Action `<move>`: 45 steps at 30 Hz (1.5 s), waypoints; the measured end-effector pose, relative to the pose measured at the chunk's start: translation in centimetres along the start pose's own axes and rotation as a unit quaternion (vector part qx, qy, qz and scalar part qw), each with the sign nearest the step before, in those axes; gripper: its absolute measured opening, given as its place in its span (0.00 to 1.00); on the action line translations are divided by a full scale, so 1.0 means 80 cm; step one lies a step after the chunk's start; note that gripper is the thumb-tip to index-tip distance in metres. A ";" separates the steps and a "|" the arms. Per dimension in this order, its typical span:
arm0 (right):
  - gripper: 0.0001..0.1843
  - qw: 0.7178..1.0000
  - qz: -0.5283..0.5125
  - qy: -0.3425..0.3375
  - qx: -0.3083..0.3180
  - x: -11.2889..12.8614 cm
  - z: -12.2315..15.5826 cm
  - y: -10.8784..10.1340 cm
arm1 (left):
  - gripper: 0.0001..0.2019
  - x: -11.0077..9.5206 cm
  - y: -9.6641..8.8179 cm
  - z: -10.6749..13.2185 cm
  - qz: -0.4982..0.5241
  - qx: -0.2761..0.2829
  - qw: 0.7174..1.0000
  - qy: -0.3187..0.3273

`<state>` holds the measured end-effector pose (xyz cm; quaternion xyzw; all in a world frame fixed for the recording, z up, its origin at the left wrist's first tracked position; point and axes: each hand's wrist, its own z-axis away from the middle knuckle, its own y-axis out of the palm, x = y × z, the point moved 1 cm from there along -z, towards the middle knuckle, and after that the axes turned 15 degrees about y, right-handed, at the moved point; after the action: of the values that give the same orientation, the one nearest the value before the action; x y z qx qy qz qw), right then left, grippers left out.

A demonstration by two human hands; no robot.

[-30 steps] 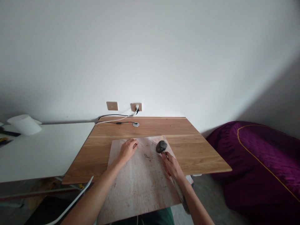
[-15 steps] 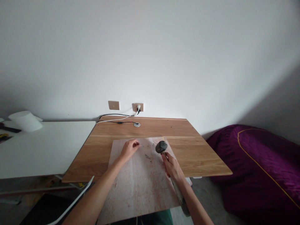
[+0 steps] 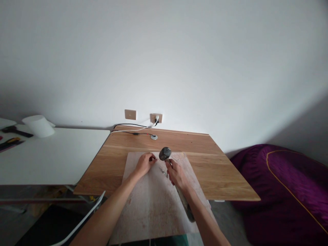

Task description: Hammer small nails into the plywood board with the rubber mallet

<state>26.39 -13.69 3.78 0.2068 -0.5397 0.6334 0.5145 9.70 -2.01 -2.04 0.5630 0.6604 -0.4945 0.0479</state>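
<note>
My right hand [image 3: 176, 176] is closed round the handle of a mallet [image 3: 165, 153] with a dark, rounded head. The head is raised over the far part of a pale wooden board [image 3: 151, 212], and the handle slants back under my forearm. On the far left part of that board, my left hand [image 3: 146, 164] has thumb and fingers pinched together. Whatever sits in the pinch is too small to make out. Between the hands lie several thin metal pieces, which look like nails [image 3: 164, 173].
Under the board is a wooden desk [image 3: 217, 171] against the wall, with cables [image 3: 133, 130] running to a wall socket [image 3: 156, 118]. A white table [image 3: 64, 153] at left bears a paper roll [image 3: 38, 125] and tools. A purple bean bag [image 3: 256, 171] stands right; a chair [image 3: 84, 218] is lower left.
My right hand has brought the mallet leftward and slightly up, closer to my left hand. The view has shifted a little to the left. My left hand stays pinched over the board.
</note>
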 end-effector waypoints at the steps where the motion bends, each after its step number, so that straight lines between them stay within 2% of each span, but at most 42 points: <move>1: 0.16 1.000 0.005 0.001 -0.001 0.003 -0.002 0.002 | 0.02 0.000 0.000 0.000 -0.003 -0.001 1.000 0.002; 9: 0.15 0.998 0.058 -0.015 -0.012 0.013 -0.009 0.011 | 0.06 -0.004 0.001 0.003 -0.017 0.015 1.000 0.014; 12: 0.14 0.997 0.061 -0.037 -0.016 0.017 -0.008 0.017 | 0.17 -0.003 0.003 0.006 -0.030 0.002 0.999 0.020; 15: 0.13 0.997 0.076 -0.014 -0.005 0.020 -0.010 0.023 | 0.23 -0.001 0.004 0.008 -0.026 -0.007 0.999 0.023; 19: 0.14 0.997 0.078 0.012 -0.004 0.021 -0.014 0.027 | 0.19 -0.002 0.002 0.009 -0.014 -0.009 1.000 0.015; 23: 0.15 0.999 0.033 0.004 -0.021 0.017 -0.013 0.021 | 0.05 -0.006 -0.002 0.005 -0.006 -0.007 1.000 0.015; 25: 0.15 1.000 0.016 0.009 -0.019 0.015 -0.011 0.017 | 0.01 -0.007 -0.004 0.003 0.000 0.002 1.000 0.014; 32: 0.17 1.000 0.011 0.011 -0.009 0.013 -0.007 0.014 | 0.07 -0.003 0.000 0.005 0.006 0.024 0.999 0.035; 35: 0.17 1.000 0.018 0.001 0.000 0.015 -0.009 0.019 | 0.19 0.000 0.004 0.009 -0.014 0.008 0.999 0.046; 37: 0.15 0.999 0.040 0.003 0.004 0.017 -0.011 0.022 | 0.24 0.001 0.005 0.011 -0.022 0.006 0.999 0.038; 40: 0.13 0.998 0.064 0.009 0.007 0.017 -0.015 0.026 | 0.20 0.001 0.004 0.011 -0.019 0.005 1.000 0.024; 45: 0.14 0.999 0.044 0.010 -0.015 0.013 -0.016 0.021 | 0.04 -0.002 0.001 0.007 -0.010 -0.008 1.000 0.015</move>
<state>24.92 -11.91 3.44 0.1688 -0.5522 0.6496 0.4946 9.53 -2.54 -2.24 0.5632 0.6709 -0.4810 0.0371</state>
